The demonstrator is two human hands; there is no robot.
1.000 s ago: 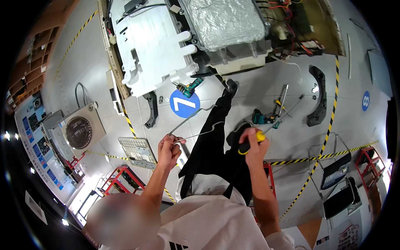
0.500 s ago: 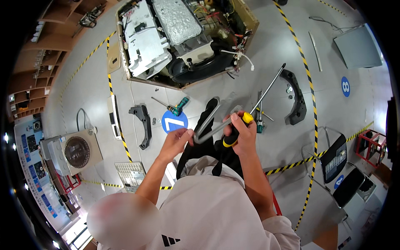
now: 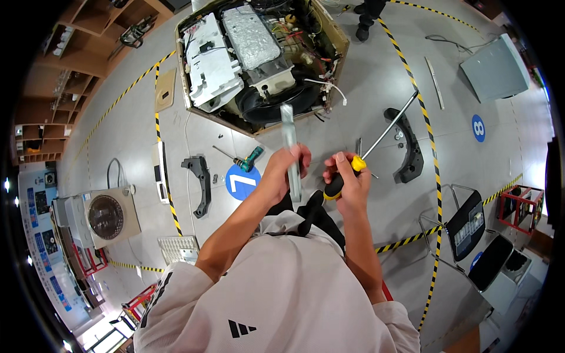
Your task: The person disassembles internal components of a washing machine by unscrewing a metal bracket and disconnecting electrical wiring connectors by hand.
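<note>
Left hand (image 3: 286, 172): fingers closed around the grey bar (image 3: 288, 130).
Grey bar: blurred, in that hand, long axis twelve to six o'clock.
Right hand (image 3: 348, 181): fingers curled round the screwdriver (image 3: 358, 163) by its handle.
Screwdriver: at the grey bar's three o'clock, tip toward one o'clock.

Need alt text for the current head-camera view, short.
A person's left hand holds a blurred grey metal piece and the right hand a yellow-and-black screwdriver, its shaft angled up to the right. Ahead sits an opened machine with exposed wiring; a green power tool lies on the floor.
</note>
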